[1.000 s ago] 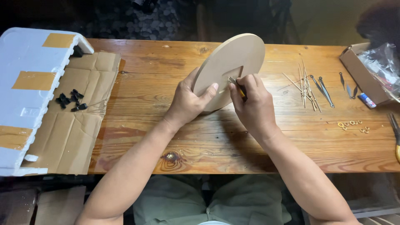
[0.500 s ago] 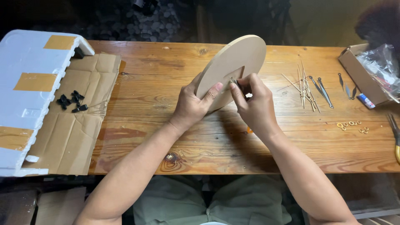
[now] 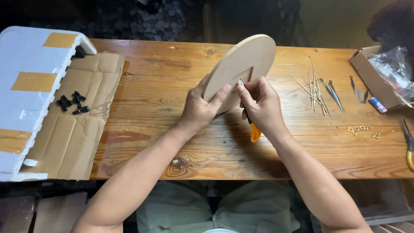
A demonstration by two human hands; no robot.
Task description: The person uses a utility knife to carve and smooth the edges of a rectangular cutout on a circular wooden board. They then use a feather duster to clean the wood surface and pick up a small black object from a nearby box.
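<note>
My left hand (image 3: 202, 107) grips the lower left edge of a round, pale wooden disc (image 3: 248, 60), tilted up on its edge over the wooden table (image 3: 164, 82). A square cut-out shows near the disc's middle. My right hand (image 3: 261, 105) holds a small cutter with an orange handle (image 3: 255, 132); its metal tip touches the disc at the cut-out. Both hands are closed around what they hold.
Thin metal rods and dark pointed pieces (image 3: 321, 90) lie to the right, with small brass rings (image 3: 362, 129) nearer me. A cardboard box with a plastic bag (image 3: 384, 73) and pliers (image 3: 407, 142) sit far right. Left: white foam block (image 3: 26, 90), flat cardboard (image 3: 73, 129), small black parts (image 3: 71, 102).
The disc has tilted up more steeply and shifted a little. My right hand has turned the cutter so its tip now meets the cut-out and the orange handle shows below the hand.
</note>
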